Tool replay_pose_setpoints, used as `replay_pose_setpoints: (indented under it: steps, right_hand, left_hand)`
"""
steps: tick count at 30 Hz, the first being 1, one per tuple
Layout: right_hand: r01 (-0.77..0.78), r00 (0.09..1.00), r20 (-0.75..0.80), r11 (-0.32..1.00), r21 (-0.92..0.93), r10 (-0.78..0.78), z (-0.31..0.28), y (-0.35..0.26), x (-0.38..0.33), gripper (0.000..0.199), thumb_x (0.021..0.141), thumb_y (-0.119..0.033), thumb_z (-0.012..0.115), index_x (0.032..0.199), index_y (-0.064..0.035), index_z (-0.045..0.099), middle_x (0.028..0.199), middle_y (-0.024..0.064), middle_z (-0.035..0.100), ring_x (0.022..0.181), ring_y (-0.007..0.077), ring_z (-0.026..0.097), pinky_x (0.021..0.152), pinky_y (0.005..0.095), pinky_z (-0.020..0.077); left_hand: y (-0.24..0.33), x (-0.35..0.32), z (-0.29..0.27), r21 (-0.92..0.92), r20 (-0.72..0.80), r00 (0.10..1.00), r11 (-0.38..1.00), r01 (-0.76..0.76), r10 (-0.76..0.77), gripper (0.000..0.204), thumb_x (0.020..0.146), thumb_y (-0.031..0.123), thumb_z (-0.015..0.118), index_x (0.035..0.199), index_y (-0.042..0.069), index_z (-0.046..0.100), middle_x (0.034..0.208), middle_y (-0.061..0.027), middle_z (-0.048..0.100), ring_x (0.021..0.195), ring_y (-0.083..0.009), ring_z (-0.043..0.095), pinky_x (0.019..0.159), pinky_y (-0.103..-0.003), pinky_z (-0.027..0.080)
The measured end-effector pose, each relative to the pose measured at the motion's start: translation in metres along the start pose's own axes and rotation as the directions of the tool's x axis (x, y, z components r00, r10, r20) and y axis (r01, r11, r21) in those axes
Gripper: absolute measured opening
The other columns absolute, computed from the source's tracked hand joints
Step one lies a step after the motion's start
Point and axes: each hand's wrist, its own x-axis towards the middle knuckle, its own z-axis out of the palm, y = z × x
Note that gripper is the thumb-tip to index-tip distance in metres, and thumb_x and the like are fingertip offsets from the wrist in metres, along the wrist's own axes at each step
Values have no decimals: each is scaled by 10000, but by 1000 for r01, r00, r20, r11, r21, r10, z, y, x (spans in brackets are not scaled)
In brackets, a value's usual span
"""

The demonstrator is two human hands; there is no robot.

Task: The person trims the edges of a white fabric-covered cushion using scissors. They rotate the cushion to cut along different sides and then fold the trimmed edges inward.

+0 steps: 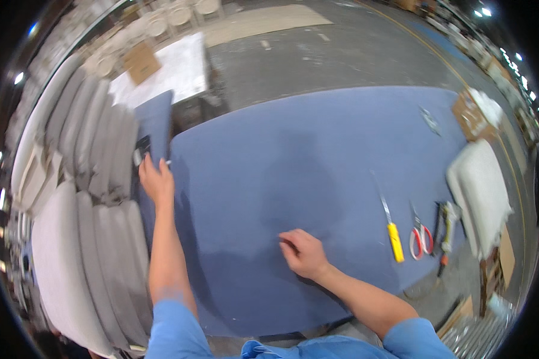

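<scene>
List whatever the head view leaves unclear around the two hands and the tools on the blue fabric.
- Left hand: the small light thing at its fingertips is too small to identify.
- Right hand: curled fingers hide whether it pinches anything on the blue fabric.
- Dark tool beside the red scissors: blurred near the rim, kind unclear.
</scene>
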Motion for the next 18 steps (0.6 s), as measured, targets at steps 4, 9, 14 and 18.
replay_pose_setpoints:
  steps: [4, 9, 14, 18]
  right_hand:
    - [-23, 1000, 22, 999, 48, 22, -6, 1, -8, 166, 919, -103, 693, 1068, -32, 682, 902, 119, 671, 754, 289, 659, 693, 379, 540]
    - [3, 997, -75, 996, 84, 3, -4, 4, -6, 202, 915, -129, 718, 1088, -26, 701, 972, 126, 721, 827, 280, 710, 726, 367, 570]
    - [-41, 998, -41, 984, 176, 49, -3, 3, -13, 247, 913, -125, 730, 1137, -26, 698, 1023, 125, 720, 896, 256, 725, 769, 364, 583]
    - [-116, 987, 120, 990, 83, 105, -4, -16, -24, 314, 912, -129, 732, 1203, -26, 673, 1213, 149, 646, 1009, 277, 693, 867, 381, 566]
  left_hand:
    - [74, -167, -42, -157, 268, 963, 987, 44, 0, 561, 1009, 258, 609, 1479, -29, 500, 1539, -283, 454, 1480, -429, 368, 1241, -499, 275]
    - [164, -373, -159, -271, 561, 735, 924, -270, 379, 563, 872, 218, 711, 1387, 45, 565, 1505, -245, 476, 1437, -509, 376, 1136, -738, 235]
    - [147, -433, -253, -514, 747, 435, 852, -102, 503, 602, 959, 250, 670, 1515, 110, 488, 1621, -189, 378, 1537, -430, 280, 1218, -648, 207]
    - [115, -417, -289, -435, 681, 693, 892, 121, 238, 473, 974, 203, 678, 1413, 52, 593, 1440, -195, 591, 1370, -357, 542, 1138, -429, 434]
